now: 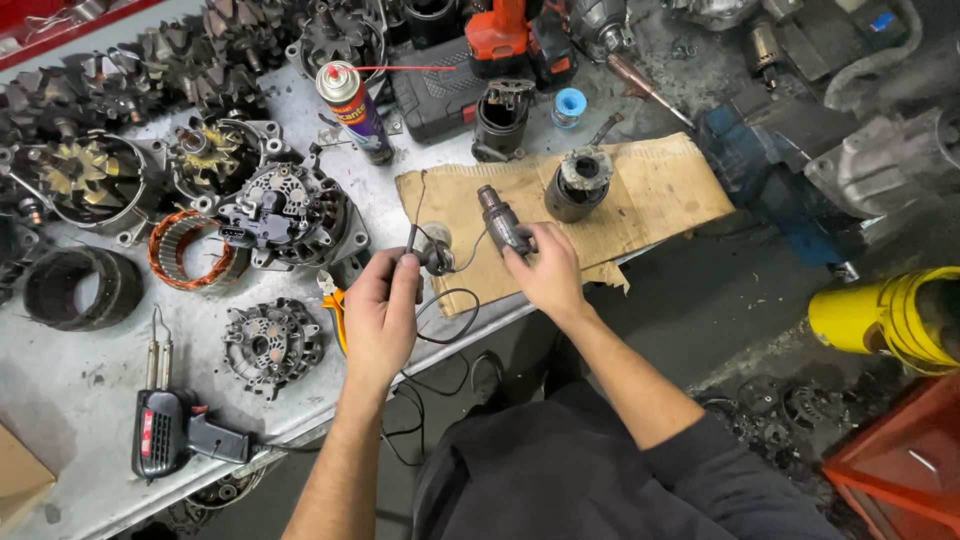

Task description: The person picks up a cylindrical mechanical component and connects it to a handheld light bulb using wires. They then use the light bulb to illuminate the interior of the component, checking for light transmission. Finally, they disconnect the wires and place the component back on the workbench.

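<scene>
At the desk's (pixel 90 370) near edge, the left hand (pixel 382 310) pinched a thin probe (pixel 411 240) while the right hand (pixel 545 272) gripped a small motor armature (pixel 503 222), apparently mid-test, so steady contact seemed needed next.

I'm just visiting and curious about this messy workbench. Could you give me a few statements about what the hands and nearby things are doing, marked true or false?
1. The right hand grips a small dark cylindrical part. True.
2. The left hand holds the soldering gun. False: the gun lies untouched on the bench; the hand pinches a thin probe with a wire.
3. The spray can stands upright on the bench. True.
4. The cardboard sheet is bare. False: a round motor housing stands on it.
</scene>
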